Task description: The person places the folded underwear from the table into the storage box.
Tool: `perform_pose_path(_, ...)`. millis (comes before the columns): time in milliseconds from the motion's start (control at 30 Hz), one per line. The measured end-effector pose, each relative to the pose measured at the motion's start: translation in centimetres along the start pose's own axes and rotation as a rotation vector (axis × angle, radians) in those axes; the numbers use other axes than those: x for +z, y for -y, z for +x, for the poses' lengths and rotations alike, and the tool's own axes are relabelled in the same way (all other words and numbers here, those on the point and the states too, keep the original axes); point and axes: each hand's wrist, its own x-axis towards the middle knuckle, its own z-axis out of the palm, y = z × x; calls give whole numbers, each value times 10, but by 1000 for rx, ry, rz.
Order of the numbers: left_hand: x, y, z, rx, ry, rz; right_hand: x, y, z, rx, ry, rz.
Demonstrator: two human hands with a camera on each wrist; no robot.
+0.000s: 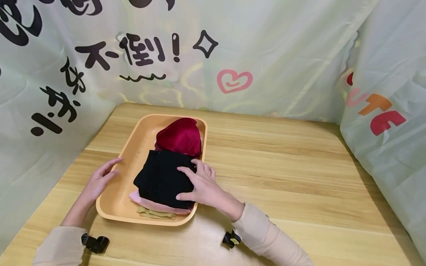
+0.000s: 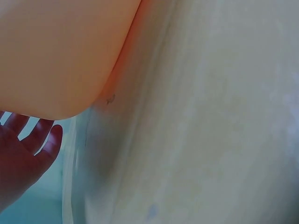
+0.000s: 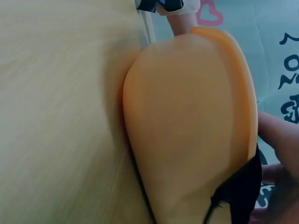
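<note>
A folded black garment (image 1: 164,181) lies in an orange tray (image 1: 114,199), on top of folded pink cloth (image 1: 163,205) and yellowish cloth (image 1: 154,214). My right hand (image 1: 204,186) rests on its right side, thumb and forefinger spread on the fabric, the other fingers by the tray's right rim. In the right wrist view, part of the black fabric (image 3: 240,191) hangs over the rim below that hand. My left hand (image 1: 100,179) touches the tray's left rim with loosely extended fingers. Behind the black garment sits a dark red cloth item (image 1: 179,136), rounded on top.
The tray stands on the left part of a wooden table (image 1: 283,177). Pale printed curtains (image 1: 283,55) with lettering and a heart enclose the table at the back and sides. Small black devices (image 1: 96,244) are worn at both wrists.
</note>
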Motion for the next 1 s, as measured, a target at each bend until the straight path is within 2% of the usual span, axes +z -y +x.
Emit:
perform_pose_path(133, 1, 0, -2, -5, -4, 6, 1, 2, 0, -87, -41, -37)
perform_pose_path(233, 2, 1, -3, -7, -6, -2, 2, 3, 0, -124, -40, -86)
perform_pose_path(533, 4, 2, -10, -11, -20, -32, 0, 10, 0, -85, 68, -220)
perform_pose_path(600, 4, 1, -10, -14, -21, -31, 0, 11, 0, -79, 93, -222)
perform_pose_path(733, 4, 0, -10, -21, -15, -27, -1, 10, 0, -76, 104, -149)
perform_pose_path(1000, -2, 0, -1, -40, 11, 20, -2, 1, -3, -127, 28, 35)
